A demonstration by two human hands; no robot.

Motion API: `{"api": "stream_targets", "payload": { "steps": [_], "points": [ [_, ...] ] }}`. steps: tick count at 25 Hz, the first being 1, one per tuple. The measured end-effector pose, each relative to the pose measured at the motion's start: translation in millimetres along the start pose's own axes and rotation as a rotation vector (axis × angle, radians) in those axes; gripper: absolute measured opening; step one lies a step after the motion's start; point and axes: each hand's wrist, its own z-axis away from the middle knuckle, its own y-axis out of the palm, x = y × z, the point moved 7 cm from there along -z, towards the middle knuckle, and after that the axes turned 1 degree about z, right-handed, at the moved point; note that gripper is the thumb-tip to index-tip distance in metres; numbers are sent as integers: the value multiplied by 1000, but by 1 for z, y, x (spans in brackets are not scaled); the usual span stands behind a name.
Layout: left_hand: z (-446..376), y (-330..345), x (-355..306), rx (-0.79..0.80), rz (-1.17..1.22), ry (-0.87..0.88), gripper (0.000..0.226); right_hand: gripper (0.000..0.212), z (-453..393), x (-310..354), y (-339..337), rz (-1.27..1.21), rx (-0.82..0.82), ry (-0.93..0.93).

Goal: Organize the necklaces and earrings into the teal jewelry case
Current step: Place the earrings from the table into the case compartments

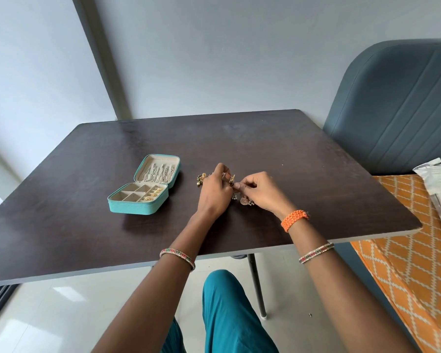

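The teal jewelry case (pixel 127 207) lies open on the dark table (pixel 303 159), left of my hands. Several chains hang in its raised lid (pixel 158 171), and small gold earrings (pixel 154 193) fill its right compartments. My left hand (pixel 214 192) and my right hand (pixel 260 192) meet at the table's middle, and both pinch a small gold and dark red earring (pixel 231 180) between their fingertips. A gold fan-shaped earring with white beads (pixel 245 200) lies under my right hand. Another beaded earring (pixel 201 178) sits just left of my left hand.
A grey-blue padded headboard (pixel 397 105) and a bed with an orange patterned sheet (pixel 405 263) stand to the right of the table. A grey wall runs behind the table. My teal-clad legs (pixel 227 314) show below the near edge.
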Motion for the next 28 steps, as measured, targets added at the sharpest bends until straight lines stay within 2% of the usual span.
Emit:
{"api": "stream_targets", "payload": {
  "steps": [4,7,11,15,20,24,28],
  "points": [
    [3,4,-5,-11,-113,54,19,29,5,4,3,-6,-119,-11],
    [3,4,-1,-31,-126,47,26,19,10,15,1,124,-224,-89],
    [-1,0,6,-54,-173,13,21,21,10,21,3,149,-212,-140],
    [1,-7,7,-141,-228,6,15,22,6,11,-8,258,-364,-84],
    [-2,-1,23,-45,49,-134,11,18,2,-6,-27,235,-349,25],
    [-2,-12,22,-34,479,-238,28,14,5,3,-41,97,-362,4],
    [8,-24,14,122,717,-334,28,10,16,34,-43,-113,-308,-69]
  ]
}}
